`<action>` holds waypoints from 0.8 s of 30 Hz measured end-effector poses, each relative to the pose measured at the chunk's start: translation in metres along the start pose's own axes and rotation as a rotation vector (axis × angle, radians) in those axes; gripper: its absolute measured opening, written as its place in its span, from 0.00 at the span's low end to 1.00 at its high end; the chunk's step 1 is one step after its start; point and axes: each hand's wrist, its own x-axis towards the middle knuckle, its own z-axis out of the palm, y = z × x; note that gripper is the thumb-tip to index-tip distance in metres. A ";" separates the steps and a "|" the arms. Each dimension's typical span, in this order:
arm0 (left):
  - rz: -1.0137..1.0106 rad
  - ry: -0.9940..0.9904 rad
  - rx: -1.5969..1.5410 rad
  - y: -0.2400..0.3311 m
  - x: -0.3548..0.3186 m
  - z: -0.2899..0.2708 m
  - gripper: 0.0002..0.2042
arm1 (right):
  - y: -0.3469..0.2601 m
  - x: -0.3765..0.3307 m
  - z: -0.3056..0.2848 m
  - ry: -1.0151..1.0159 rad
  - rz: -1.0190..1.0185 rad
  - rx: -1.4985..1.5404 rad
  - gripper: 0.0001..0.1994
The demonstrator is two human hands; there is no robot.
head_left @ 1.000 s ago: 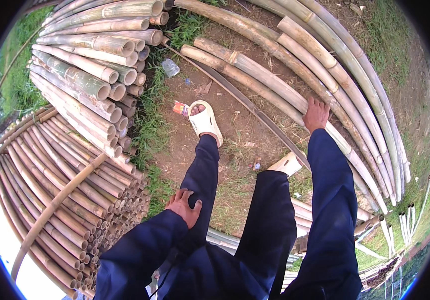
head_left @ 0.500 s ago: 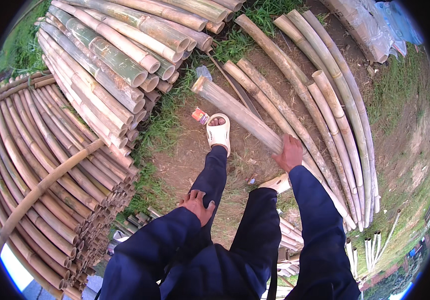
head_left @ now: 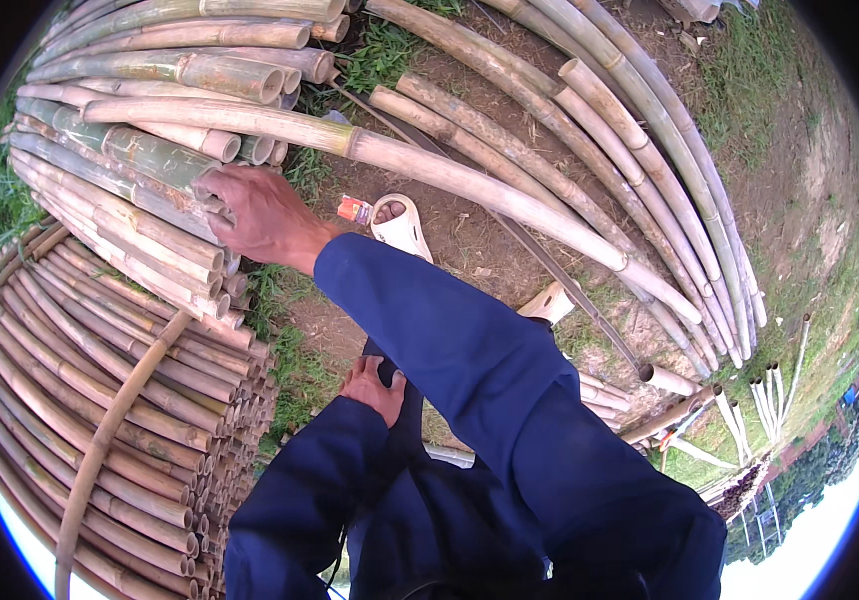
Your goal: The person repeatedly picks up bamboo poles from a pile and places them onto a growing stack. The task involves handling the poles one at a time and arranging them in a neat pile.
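My right hand (head_left: pixel 265 218) reaches across to the left, its bent fingers closed at the end of a greenish bamboo pole (head_left: pixel 150 195) in the stack; the palm hides part of that end. A long pale bamboo pole (head_left: pixel 460 185) lies just beyond this hand, its left part on top of the stack and its right part over the poles on the ground. On my left knee, my left hand (head_left: pixel 374 392) lies flat with fingers apart, holding nothing.
A lower pile of bamboo poles (head_left: pixel 90 370) is at left, with a curved pole (head_left: pixel 115 430) across it. Several poles (head_left: pixel 650 150) lie on the dirt at right. A red packet (head_left: pixel 354 209) is beside my cream clog (head_left: pixel 402 232). Grass (head_left: pixel 300 385) borders the piles.
My right hand let go of the pale pole and swung left to the stack. That pole's far end moved left onto the stack. My left hand stays on the knee; the view shifted.
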 end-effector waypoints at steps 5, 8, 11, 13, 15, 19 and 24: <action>0.049 0.078 0.163 0.020 -0.008 0.014 0.26 | 0.060 -0.196 -0.135 0.304 0.405 -0.132 0.10; 0.036 0.111 0.197 0.031 -0.012 0.039 0.24 | 0.084 -0.332 -0.228 0.280 0.643 -0.473 0.12; 0.084 0.180 0.280 0.040 -0.014 0.062 0.24 | 0.102 -0.457 -0.311 0.493 0.882 -0.507 0.14; 0.075 0.193 0.348 0.046 -0.014 0.077 0.24 | 0.118 -0.532 -0.367 0.596 0.846 -0.692 0.15; 0.050 0.176 0.372 0.052 -0.013 0.092 0.23 | 0.130 -0.606 -0.426 0.573 0.977 -0.860 0.19; 0.038 0.205 0.489 0.056 -0.008 0.122 0.23 | 0.150 -0.718 -0.528 0.689 1.401 -0.786 0.22; 0.112 0.234 0.508 0.055 -0.009 0.154 0.21 | 0.166 -0.801 -0.634 0.799 1.411 -0.908 0.26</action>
